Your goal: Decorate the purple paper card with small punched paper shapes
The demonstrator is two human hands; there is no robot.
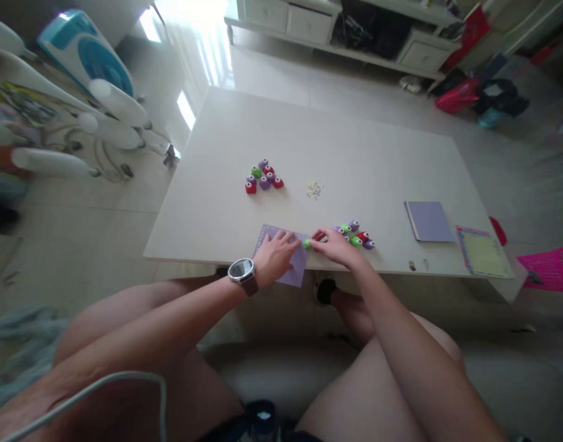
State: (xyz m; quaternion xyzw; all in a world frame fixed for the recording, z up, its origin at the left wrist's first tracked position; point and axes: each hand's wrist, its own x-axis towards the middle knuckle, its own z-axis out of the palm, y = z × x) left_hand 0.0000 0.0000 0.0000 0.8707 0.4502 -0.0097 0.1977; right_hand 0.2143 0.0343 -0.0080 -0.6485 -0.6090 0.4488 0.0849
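1. My left hand (275,256) lay flat and open on the purple sheet (285,261) at the table (217,202) edge, pinning it steady.
2. My right hand (336,244) pinched a green punch (307,244) at the sheet's edge, beside the loose punches (357,234).

Punches (355,234) right of sheet (283,261), on table (355,153)
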